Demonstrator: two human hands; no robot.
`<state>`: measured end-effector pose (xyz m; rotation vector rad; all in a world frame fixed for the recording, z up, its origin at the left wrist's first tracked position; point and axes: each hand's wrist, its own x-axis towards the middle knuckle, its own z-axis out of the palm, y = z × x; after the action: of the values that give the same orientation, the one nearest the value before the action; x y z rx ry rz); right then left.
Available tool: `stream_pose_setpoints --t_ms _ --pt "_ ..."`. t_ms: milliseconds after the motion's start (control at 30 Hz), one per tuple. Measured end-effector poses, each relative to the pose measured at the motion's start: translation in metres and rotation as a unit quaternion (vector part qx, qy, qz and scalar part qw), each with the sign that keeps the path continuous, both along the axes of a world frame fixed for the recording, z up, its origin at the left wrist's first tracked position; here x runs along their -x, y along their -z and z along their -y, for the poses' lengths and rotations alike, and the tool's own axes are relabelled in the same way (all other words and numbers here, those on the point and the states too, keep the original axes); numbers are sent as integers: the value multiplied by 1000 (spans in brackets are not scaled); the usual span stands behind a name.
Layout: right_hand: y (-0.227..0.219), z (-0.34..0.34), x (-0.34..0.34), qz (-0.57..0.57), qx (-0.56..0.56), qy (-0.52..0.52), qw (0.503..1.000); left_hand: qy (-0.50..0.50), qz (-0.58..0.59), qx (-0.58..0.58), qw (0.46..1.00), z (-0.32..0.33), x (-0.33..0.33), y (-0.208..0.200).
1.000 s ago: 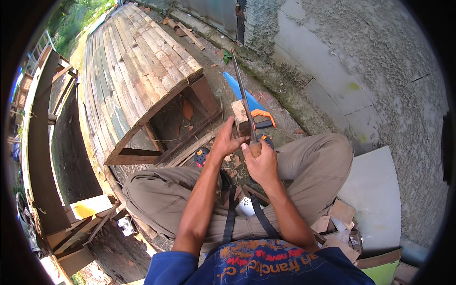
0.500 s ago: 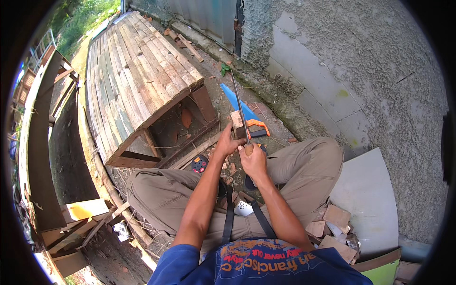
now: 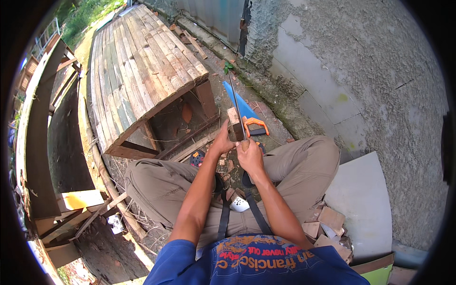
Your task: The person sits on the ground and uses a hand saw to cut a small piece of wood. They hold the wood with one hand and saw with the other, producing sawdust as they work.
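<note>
My right hand (image 3: 250, 156) grips the wooden handle (image 3: 245, 143) of a long knife. Its thin dark blade (image 3: 236, 97) shows almost edge-on and points away from me. Against the blade's left side stands a small wood block (image 3: 233, 116), pale at the top end. My left hand (image 3: 222, 141) is closed on the block's left side, its thumb close to the knife handle. Beyond both hands a handsaw with a blue blade (image 3: 242, 100) and an orange-and-black handle (image 3: 256, 127) lies on the ground.
A slatted wooden bench (image 3: 142, 71) stands at the left front. A rough grey wall (image 3: 361, 61) rises on the right. Wood offcuts (image 3: 331, 219) and a pale curved sheet (image 3: 363, 199) lie by my right knee. A wooden frame (image 3: 40, 142) stands at far left.
The view has shifted slightly. Both hands keep their holds on the knife and the wood block, with little visible movement between them.
</note>
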<state>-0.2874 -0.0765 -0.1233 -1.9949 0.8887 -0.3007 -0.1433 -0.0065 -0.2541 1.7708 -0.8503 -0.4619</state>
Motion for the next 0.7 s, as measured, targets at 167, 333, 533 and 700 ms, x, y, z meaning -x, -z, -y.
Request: stream_pose_setpoints --t_ms 167,333,533,700 --pt "-22 -7 19 19 -17 12 1000 -15 -34 7 999 13 10 -51" --pt "-61 -17 33 60 -16 37 997 22 -33 -2 999 4 23 -131" --pt "10 -11 8 -4 3 -11 1000 -23 61 -162 985 -10 16 -26" --pt "20 -17 9 -5 5 4 1000 68 -140 -92 983 2 0 -17"
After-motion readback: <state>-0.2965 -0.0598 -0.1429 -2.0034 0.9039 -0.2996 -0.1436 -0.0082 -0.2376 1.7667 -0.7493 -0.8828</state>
